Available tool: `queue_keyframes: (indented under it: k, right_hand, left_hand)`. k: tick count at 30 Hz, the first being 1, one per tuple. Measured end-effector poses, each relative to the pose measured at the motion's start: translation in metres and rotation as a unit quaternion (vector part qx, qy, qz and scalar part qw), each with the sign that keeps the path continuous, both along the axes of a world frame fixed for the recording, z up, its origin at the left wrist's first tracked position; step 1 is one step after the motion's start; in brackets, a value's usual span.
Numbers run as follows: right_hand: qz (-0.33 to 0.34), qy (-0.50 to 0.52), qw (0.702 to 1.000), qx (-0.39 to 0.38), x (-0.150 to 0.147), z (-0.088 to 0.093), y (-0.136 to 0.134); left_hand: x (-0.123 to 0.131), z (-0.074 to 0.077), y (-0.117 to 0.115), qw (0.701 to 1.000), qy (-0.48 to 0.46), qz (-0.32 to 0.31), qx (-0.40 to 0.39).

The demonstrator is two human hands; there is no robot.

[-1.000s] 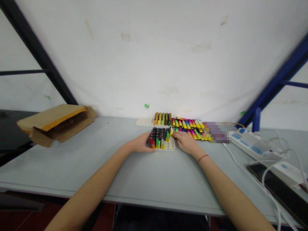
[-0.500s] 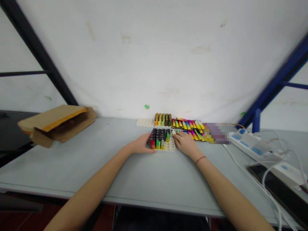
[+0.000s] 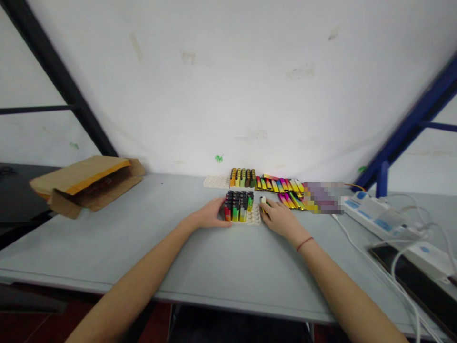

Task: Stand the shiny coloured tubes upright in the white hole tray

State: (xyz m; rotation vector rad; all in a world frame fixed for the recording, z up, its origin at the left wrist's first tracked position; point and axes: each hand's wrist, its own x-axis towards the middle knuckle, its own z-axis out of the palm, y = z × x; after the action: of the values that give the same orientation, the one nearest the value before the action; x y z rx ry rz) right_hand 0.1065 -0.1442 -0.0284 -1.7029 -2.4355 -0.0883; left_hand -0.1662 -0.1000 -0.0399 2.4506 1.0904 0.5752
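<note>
The right hand (image 3: 282, 220) has drawn back from the loose lighters (image 3: 285, 190) and now pinches one lighter (image 3: 263, 201) upright just right of the white tray (image 3: 254, 217) (its near-right slots show bare). The left hand (image 3: 210, 215) steadies the tray's left edge on the worktop (image 3: 160, 247), fingers curled against it.

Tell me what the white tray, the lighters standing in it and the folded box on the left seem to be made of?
The tray looks like moulded white plastic with a matt finish and rows of round sockets. The lighters appear to be glossy coloured plastic with dark caps; the caps' material is too small to tell. The box looks like plain brown cardboard, dull, with bent flaps.
</note>
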Motion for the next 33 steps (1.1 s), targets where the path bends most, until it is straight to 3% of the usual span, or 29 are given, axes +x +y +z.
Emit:
queue_keyframes:
  k: [6,10,17,23,28,33]
  right_hand:
    - [-0.041,-0.01,0.997,-0.07,0.006,0.018,-0.01]
    - [-0.097,-0.041,0.992,-0.071,0.008,0.023,-0.009]
    - [-0.178,-0.02,0.983,-0.031,0.008,0.016,-0.004]
    - [-0.167,0.017,0.985,-0.049,0.013,0.007,0.006]
    - [-0.133,0.139,0.981,0.034,0.013,0.006,0.014]
    - [-0.117,0.316,0.937,0.094,0.008,-0.001,0.019]
  left_hand:
    - [0.009,-0.005,0.001,0.999,0.023,0.029,0.035]
    - [0.018,-0.006,0.0,0.997,0.03,0.051,0.053]
    - [0.019,-0.005,0.001,0.996,0.055,0.043,0.055]
    - [0.02,-0.004,0.0,0.995,0.075,0.033,0.063]
    - [0.02,-0.006,0.001,0.995,0.074,0.02,0.06]
    - [0.019,-0.007,0.0,0.998,0.05,0.012,0.044]
